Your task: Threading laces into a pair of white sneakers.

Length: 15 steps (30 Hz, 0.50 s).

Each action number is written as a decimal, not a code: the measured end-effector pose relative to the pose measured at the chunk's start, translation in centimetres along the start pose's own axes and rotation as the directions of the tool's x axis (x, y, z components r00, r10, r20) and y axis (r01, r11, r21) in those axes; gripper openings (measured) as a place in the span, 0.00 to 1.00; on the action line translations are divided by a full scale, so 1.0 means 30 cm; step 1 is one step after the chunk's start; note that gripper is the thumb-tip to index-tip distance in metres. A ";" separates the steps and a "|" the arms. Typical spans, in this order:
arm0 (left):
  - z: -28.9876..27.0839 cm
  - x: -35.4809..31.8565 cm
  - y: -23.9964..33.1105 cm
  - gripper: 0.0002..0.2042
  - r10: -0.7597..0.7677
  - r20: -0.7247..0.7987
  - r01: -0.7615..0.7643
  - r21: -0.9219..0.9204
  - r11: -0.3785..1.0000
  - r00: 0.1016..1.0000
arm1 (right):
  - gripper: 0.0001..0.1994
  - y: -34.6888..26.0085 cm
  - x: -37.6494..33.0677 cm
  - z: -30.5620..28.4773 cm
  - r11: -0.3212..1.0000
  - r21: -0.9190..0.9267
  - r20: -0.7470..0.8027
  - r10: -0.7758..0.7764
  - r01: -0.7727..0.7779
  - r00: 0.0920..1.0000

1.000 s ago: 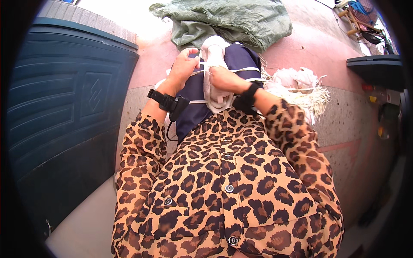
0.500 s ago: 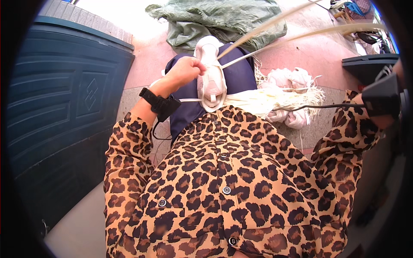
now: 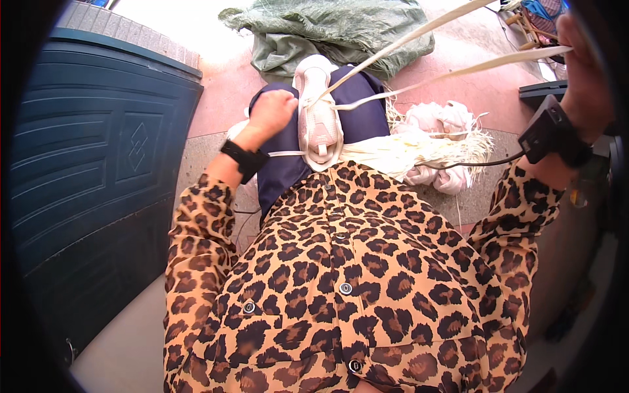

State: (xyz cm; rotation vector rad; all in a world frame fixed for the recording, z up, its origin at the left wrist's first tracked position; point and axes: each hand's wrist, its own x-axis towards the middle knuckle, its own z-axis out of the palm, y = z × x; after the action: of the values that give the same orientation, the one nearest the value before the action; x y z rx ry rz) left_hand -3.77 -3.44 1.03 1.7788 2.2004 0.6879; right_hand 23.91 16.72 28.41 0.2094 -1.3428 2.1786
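Since the picture 0.5 s ago, the right hand (image 3: 586, 62) has drawn farther up and out toward the right rim, and the 2 pale strips (image 3: 419, 33) it pulls run tauter and longer across the view; the left hand (image 3: 272, 111) has barely shifted.

That left hand is closed into a loose fist, pressing on the pale woven piece (image 3: 318, 114) where the strips leave it, fingers curled under so I cannot tell exactly what they pinch. A black wrist strap (image 3: 244, 159) sits just below it. The right hand is closed around the far ends of the strips, though the rim of the view cuts much of it off; a black box on a strap (image 3: 547, 131) rides on that wrist, with a thin dark cable (image 3: 472, 164) trailing from it.

The woven piece lies on the lap, over dark blue cloth (image 3: 357, 114). As I judge it, part of the weave is already formed (the piece looks dense and shaped), and the current strands are being pulled tight; the bundle of loose straw-like fibre (image 3: 419, 147) beside the lap suggests plenty is left to work in.

Farther out, pale pink bundles (image 3: 439, 121) rest on the reddish tiled floor (image 3: 219, 88), a green tarpaulin (image 3: 341, 29) is heaped beyond the knees, and a dark blue panelled door (image 3: 98, 150) fills the left side.
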 end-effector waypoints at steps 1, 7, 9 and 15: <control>0.022 0.004 0.043 0.10 -0.076 0.110 0.076 0.007 0.997 0.991 | 0.13 0.006 -0.008 -0.003 1.000 -0.024 -0.026 0.003 -0.003 1.000; 0.066 0.021 0.159 0.09 -0.280 0.147 0.239 0.247 0.939 0.949 | 0.12 0.028 0.007 -0.003 0.990 -0.142 -0.110 0.010 -0.025 0.994; 0.062 0.024 0.165 0.09 -0.211 0.110 0.177 0.260 0.949 0.971 | 0.11 0.027 0.009 0.019 0.984 -0.179 -0.126 0.001 -0.024 0.992; 0.051 0.136 0.062 0.08 -0.204 0.199 0.271 -0.420 0.866 0.959 | 0.10 0.068 0.031 0.092 0.993 -0.098 -0.164 0.049 -0.066 0.985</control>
State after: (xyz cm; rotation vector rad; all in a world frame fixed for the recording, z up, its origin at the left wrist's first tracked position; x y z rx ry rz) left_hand -2.44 1.11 1.06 1.2617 1.9221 0.8817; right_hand 21.61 14.01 28.56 -0.0450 -1.3799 2.1160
